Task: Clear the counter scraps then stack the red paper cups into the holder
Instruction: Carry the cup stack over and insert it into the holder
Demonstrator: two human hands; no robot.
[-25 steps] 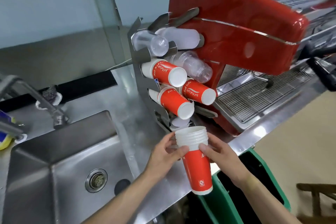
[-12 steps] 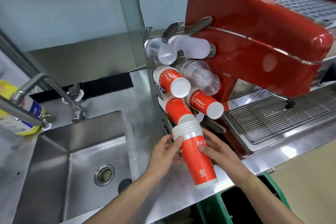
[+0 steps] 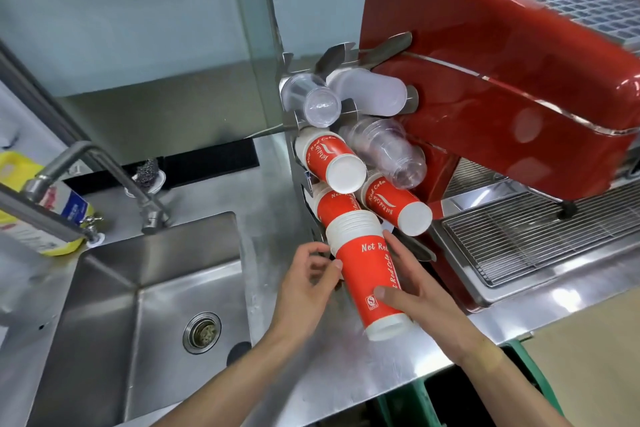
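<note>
We see a steel tabletop point(image 3: 273, 191) with a sink point(image 3: 145, 291) set in its left part and a faucet point(image 3: 104, 166) over the sink's back edge. A red espresso machine point(image 3: 502, 87) fills the upper right, its wire drip grate point(image 3: 540, 232) below the body. A metal cup holder point(image 3: 298, 163) stands between sink and machine, with clear plastic cups point(image 3: 318, 104) in the top slots and red paper cups point(image 3: 332, 163) poking out of the lower ones. Our stack of red paper cups point(image 3: 367, 274) is tilted, its white rims pushed onto the cups in the lowest left slot, base pointing toward us above the tabletop's front edge. Our right hand point(image 3: 422, 291) grasps the stack, fingers along its right side and thumb across the lower front. Our left hand point(image 3: 304, 284) has loosely curled fingers, fingertips touching the stack's left side. A yellow bottle point(image 3: 41, 204) stands far left behind the faucet, a steel scourer point(image 3: 147, 172) at the back edge. A green bin point(image 3: 519, 367) shows below the tabletop.
</note>
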